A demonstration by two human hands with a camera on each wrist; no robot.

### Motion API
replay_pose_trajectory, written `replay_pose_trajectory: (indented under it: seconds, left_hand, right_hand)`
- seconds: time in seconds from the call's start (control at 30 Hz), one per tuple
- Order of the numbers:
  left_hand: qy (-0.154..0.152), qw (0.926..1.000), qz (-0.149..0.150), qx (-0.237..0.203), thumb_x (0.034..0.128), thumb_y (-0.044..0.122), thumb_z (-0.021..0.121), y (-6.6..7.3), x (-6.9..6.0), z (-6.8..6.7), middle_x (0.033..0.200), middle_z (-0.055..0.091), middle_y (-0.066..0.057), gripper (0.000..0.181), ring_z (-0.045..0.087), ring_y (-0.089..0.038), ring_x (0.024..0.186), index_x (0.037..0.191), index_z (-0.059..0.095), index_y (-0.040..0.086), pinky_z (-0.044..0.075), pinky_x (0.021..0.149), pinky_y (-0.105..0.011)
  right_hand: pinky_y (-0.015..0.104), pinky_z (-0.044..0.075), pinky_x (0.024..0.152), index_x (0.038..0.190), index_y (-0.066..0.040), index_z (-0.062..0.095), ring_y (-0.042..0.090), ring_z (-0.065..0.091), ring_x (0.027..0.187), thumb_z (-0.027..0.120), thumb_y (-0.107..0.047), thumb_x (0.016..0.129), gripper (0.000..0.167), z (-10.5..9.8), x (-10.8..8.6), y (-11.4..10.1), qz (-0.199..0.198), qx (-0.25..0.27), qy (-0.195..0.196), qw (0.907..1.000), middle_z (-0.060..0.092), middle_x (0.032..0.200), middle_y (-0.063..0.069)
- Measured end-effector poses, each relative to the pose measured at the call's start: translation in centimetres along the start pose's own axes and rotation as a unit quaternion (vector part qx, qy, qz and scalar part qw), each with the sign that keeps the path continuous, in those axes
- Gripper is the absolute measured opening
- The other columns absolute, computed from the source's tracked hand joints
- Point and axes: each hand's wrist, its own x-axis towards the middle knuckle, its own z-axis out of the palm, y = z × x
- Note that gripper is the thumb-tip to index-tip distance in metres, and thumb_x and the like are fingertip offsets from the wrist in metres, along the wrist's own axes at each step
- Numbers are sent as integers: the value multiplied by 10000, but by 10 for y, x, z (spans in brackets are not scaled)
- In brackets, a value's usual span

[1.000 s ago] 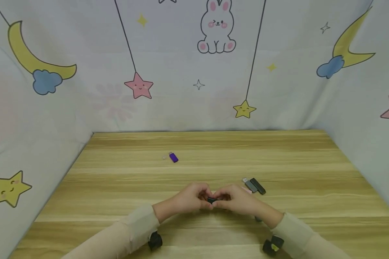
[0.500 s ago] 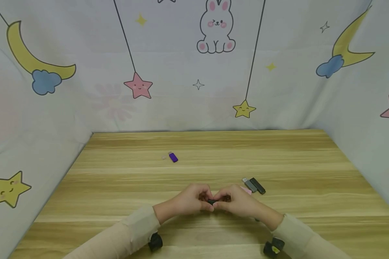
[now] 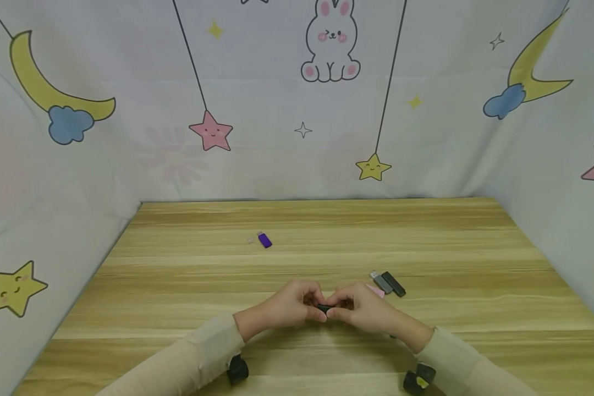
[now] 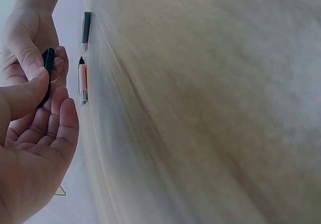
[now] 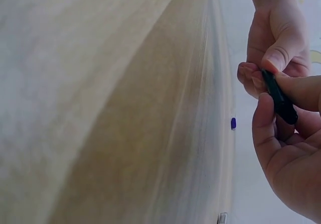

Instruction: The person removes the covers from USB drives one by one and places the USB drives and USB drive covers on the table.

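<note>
- At the near middle of the surface (image 3: 168, 275), a small black object (image 3: 325, 309) is held just above the wood, between both hands.
- By the left hand (image 3: 292, 303), its left part is pinched between thumb and fingers; by the right hand (image 3: 363, 311), its right part is pinched likewise, so each grip is pressed onto the object.
- The work is judged to be partway through: the object is taken up in both hands and not yet set down. Whether it is one piece or two joined parts cannot be told, since its middle is largely covered by fingertips.
- To the right, a grey stick (image 3: 383, 284) is seen with its metal plug bared, just beside a black stick (image 3: 393, 284); a pink piece (image 3: 376, 291) is partly hidden by the right hand. All three are left unheld.
- Farther off, left of middle, a purple stick (image 3: 265, 240) is left with its plug uncovered, a small clear piece (image 3: 250, 240) just beside it.
- No box, tray or cup is shown; the loose pieces are carried directly by the surface.
</note>
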Motion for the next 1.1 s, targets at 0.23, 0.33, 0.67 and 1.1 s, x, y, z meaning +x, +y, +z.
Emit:
replay_pose_trajectory:
  seconds: [0.23,0.33,0.67,1.1]
  left_hand:
    - [32,10000,-33,-48,795,-58,732,1,1,1,851,709,-162,123,599,-49,714,866,632,-46,473,638,-173]
    - [24,10000,-62,-63,794,-61,731,2,1,0,848,709,-159,125,599,-48,711,867,630,-46,474,636,-175]
    - [-53,9999,-61,-63,795,-69,724,-1,0,-3,844,706,-151,121,586,-62,711,868,629,-51,472,645,-186]
    - [72,9998,-175,54,814,-35,723,2,7,-8,827,697,-110,110,588,-70,716,883,637,-36,462,624,-193]
  right_hand:
    - [208,505,686,987,24,716,8,546,775,673,-96,895,157,-2,0,0,-98,36,-49,9999,695,914,64]
    - [208,507,689,986,23,716,9,556,786,669,-92,898,152,-2,0,0,-93,81,-69,9999,704,928,75]
    - [199,482,681,1013,22,722,5,526,786,664,-93,899,171,-3,0,2,-162,11,-128,9998,685,912,57]
    - [201,463,648,1058,0,720,33,511,739,663,-149,912,215,-13,1,-2,328,-277,-107,9990,674,918,14]
